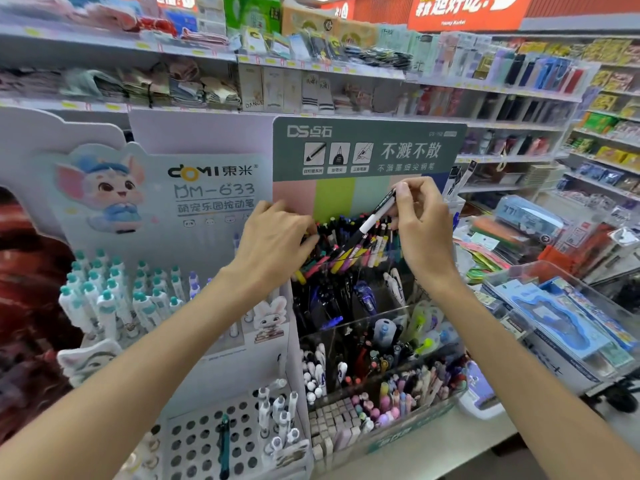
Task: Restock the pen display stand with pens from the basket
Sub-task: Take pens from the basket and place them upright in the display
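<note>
Long store shelves ran across the top of the frame, full of folded cloth and small packs. Below them, in the middle of the frame, stood the pen display stand with its grey-green sign and pink, green and blue stripes. To its left stood a pale stand with a cartoon mouse on it, and rows of white pens with teal caps sat in its lower left part. At the bottom middle, a white tray with round holes held a few pens. Beside it, a clear box held pastel pens and erasers.

The left hand reached into the crowded pens in the top row of the display stand. Its fingers were curled down among them, but I could not tell if they held one. The right hand was just right of centre. Its thumb and fingertips were pinched on the top end of a black and white pen. That pen was tilted, with its lower end down among the other pens in the stand.
</note>
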The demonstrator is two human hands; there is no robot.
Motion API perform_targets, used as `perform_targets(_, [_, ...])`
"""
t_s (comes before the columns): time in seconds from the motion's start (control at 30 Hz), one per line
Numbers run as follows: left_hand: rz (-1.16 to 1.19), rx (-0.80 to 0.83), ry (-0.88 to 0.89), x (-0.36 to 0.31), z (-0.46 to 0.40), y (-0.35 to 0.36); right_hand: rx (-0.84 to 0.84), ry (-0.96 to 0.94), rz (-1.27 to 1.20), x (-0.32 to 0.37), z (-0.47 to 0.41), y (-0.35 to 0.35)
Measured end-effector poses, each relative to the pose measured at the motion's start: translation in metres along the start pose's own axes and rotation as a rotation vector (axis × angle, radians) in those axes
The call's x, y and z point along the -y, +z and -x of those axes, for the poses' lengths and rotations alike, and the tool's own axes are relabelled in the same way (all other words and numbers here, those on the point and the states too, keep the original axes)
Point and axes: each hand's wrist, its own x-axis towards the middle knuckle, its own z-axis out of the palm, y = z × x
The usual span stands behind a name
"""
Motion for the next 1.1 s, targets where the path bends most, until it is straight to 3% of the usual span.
perform_targets(0.07, [0.028, -0.042, 0.048, -0.006, -0.005, -0.003, -0.022, 0.025, -0.031, -0.001, -0.002, -0.003])
perform_targets(0.2, [-0.033, 0.216, 0.079, -0.019, -0.012, 0.005, -0.043, 0.043, -0.042, -0.003, -0.002, -0.006])
perform_targets(0.43, [-0.042, 0.081, -0.171, 0.015, -0.002, -0.011, 0.041, 0.044, -0.035, 0.001, -0.002, 0.009])
perform_targets(0.63, [0.055, 0.06, -0.242, 0.013, 0.004, -0.016, 0.457, -0.028, 0.3, 0.001, -0.007, 0.049])
perform_targets(0.83, [0.065, 0.071, -0.225, 0.014, 0.007, -0.015, 0.825, -0.053, 0.462, 0.017, -0.031, 0.055])
perform_targets(1.1, [0.123, 0.085, -0.245, 0.025, 0.017, -0.017, 0.744, -0.157, 0.628, 0.016, -0.017, 0.066])
